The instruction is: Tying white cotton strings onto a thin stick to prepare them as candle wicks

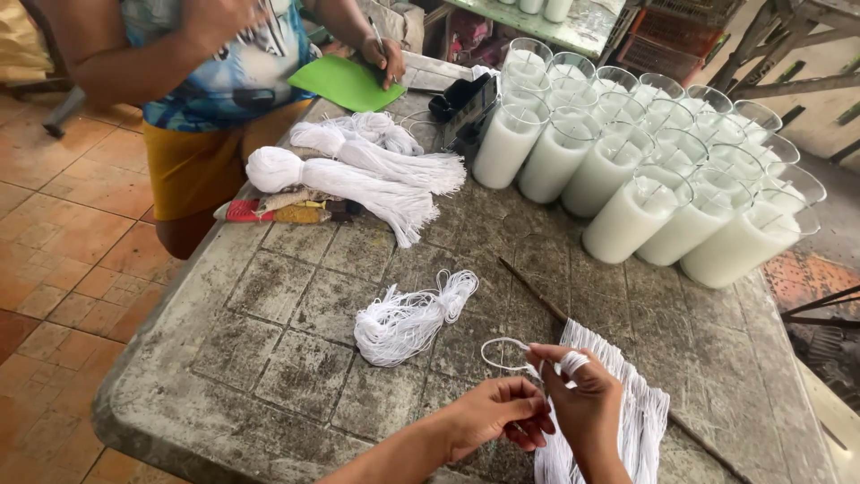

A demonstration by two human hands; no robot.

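Note:
My left hand (498,414) pinches a length of white string near the table's front edge. My right hand (584,403) has the same white string (502,355) wound around a finger, with a loop curling out to the left. Under my right hand lies a flat bundle of cut white strings (643,421). A loose tangle of white string (408,321) rests on the grey stone table (269,332), left of and beyond my hands. A thin dark stick (530,287) lies just beyond my right hand.
Several glass jars of white wax (627,161) stand in rows at the far right. Three tied white string bundles (358,175) lie at the far left. Another person (215,90) stands at the table's far corner, hand on a green sheet (345,82).

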